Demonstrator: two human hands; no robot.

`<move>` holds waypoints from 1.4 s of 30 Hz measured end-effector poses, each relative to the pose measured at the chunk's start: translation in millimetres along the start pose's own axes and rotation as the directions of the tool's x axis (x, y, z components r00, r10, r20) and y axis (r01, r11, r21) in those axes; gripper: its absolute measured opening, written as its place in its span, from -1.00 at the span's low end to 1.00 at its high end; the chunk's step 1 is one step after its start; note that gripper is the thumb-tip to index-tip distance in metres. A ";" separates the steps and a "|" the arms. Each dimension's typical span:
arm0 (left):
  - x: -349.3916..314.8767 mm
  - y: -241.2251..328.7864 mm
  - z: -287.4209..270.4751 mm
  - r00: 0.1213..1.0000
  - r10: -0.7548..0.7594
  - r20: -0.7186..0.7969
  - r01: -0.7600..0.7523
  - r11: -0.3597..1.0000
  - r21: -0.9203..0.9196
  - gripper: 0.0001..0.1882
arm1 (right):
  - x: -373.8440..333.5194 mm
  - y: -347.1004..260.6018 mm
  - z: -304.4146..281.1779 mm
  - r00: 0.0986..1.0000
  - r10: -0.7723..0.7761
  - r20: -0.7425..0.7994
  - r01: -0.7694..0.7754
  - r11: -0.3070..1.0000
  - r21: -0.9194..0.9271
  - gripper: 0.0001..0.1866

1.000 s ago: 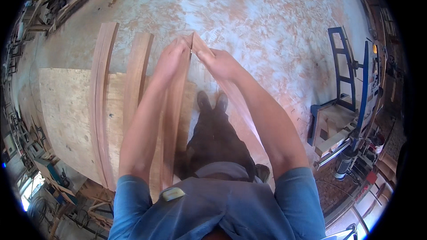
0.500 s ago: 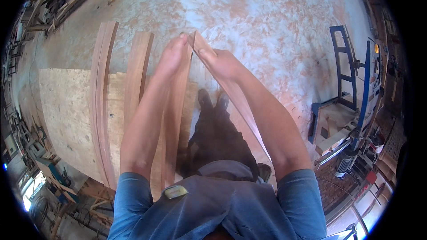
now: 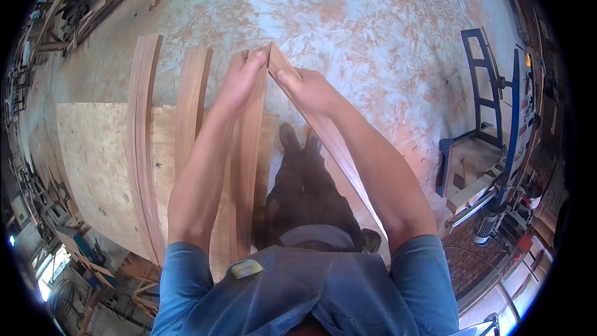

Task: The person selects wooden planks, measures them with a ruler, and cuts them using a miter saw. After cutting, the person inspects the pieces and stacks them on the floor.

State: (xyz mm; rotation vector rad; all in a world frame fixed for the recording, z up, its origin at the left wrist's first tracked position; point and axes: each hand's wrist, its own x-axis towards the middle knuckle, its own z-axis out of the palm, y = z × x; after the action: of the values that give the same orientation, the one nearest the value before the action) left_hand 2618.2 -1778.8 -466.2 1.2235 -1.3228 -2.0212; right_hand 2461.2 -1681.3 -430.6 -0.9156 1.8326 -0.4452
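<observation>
Two long reddish-brown wooden boards come together at their far ends in front of me, forming a narrow peak. My left hand (image 3: 241, 79) is closed round the far end of the left board (image 3: 247, 162), its thumb near the meeting point. The far end of the right board (image 3: 333, 137) is gripped by my right hand (image 3: 309, 90), thumb on top. That board slants back toward me under my right forearm. Its near end is hidden by my arm and clothing. Whether the two ends press firmly together I cannot tell.
To the left, another board (image 3: 191, 93) and a pair of boards laid side by side (image 3: 142, 118) extend over a plywood sheet (image 3: 99, 168). At the right stands a machine with a dark blue metal frame (image 3: 482, 87) and a motor (image 3: 485, 227). Timber scraps (image 3: 93, 9) line the far left.
Both hands keep their hold on the board ends, which stay together. The boards and surroundings shift only slightly in view; the left fingers sit a little differently at the end.
</observation>
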 end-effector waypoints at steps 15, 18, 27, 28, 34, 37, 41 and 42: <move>-126.3 141.9 10.5 0.967 0.181 0.179 -0.186 0.982 0.011 -0.15 | -118.8 -65.0 -50.1 0.972 -0.234 -0.030 0.235 0.948 0.216 -0.32; -153.9 155.2 31.9 0.968 0.236 0.081 -0.246 0.956 0.157 -0.02 | -138.4 -63.7 -67.2 0.946 -0.323 -0.025 0.321 0.923 0.211 -0.31; -243.7 224.7 123.2 0.962 0.256 -0.092 -0.187 0.870 0.456 0.04 | -199.4 -55.8 -126.1 0.839 -0.538 0.076 0.444 0.760 0.473 -0.24; -250.8 229.7 129.2 0.951 0.293 -0.094 -0.218 0.857 0.467 0.03 | -203.1 -53.7 -131.2 0.826 -0.557 0.089 0.453 0.750 0.482 -0.22; -282.4 252.0 153.4 0.947 0.311 -0.082 -0.256 0.883 0.394 0.07 | -206.4 -58.0 -163.7 0.670 -0.729 0.139 0.673 0.675 0.301 -0.16; -293.8 260.8 164.3 0.948 0.300 -0.108 -0.197 0.817 0.542 0.08 | -203.9 -51.3 -164.5 0.626 -0.769 0.124 0.716 0.631 0.299 -0.13; -297.9 257.9 169.6 0.914 0.377 -0.151 -0.223 0.775 0.591 -0.02 | -196.9 -52.3 -160.0 0.573 -0.813 0.104 0.751 0.572 0.332 -0.10; -299.5 258.0 171.2 0.918 0.357 -0.171 -0.197 0.787 0.584 -0.02 | -198.3 -54.5 -160.5 0.555 -0.825 0.108 0.767 0.558 0.317 -0.09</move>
State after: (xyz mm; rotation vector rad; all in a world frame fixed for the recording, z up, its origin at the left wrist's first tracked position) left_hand 2600.3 -1588.8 -80.0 1.3773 -1.8923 -1.2291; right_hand 2381.4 -1582.2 -202.8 -1.5537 0.9876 -1.0459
